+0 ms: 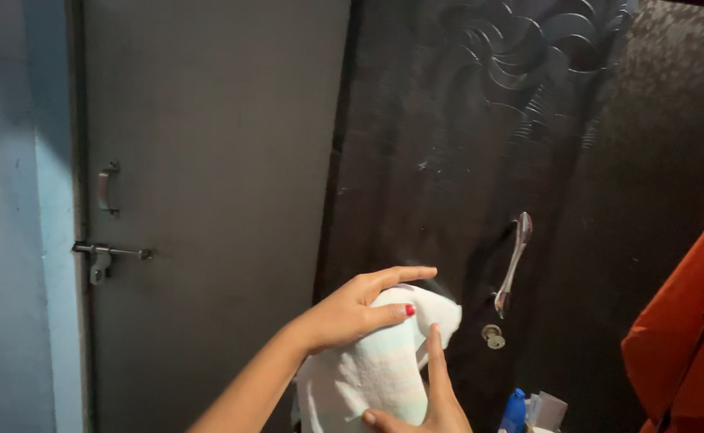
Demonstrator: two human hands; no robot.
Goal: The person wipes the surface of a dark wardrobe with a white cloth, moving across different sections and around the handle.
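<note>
Cloth (pixel 376 373): 1 pc, white w/ faint pale green stripes, textured weave, crumpled and bunched, hanging slack below the grip, held up in front of a dark door.

L to R, relative to the grip:
- Far left, well apart: light blue wall (pixel 7 240), then grey door (pixel 216 200) w/ 1 small metal handle (pixel 107 189) above 1 sliding latch bolt (pixel 110 255). Both sit higher than the grip.
- Left hand (pixel 352 311): fingers curled over the cloth's top edge, thumb w/ red-painted nail pressed on the fabric, so clamped on the cloth from above. Forearm runs down-left out of view.
- Right hand (pixel 428 397): just below-right of the left hand, partly cut off at the bottom edge. Index finger points up along the cloth's right side, thumb under the fabric; touches and supports it. Full clench: can't tell.
- Behind the grip: black door (pixel 464 160) w/ carved swirl pattern up top.
- Just right of the grip: 1 curved chrome handle (pixel 514 261), 1 round lock knob (pixel 493 337) below it.
- Lower right: 1 blue bottle top (pixel 515 410), near the pale packets (pixel 546 410), count unclear.
- Far right edge: orange fabric (pixel 689 337) hanging.
</note>
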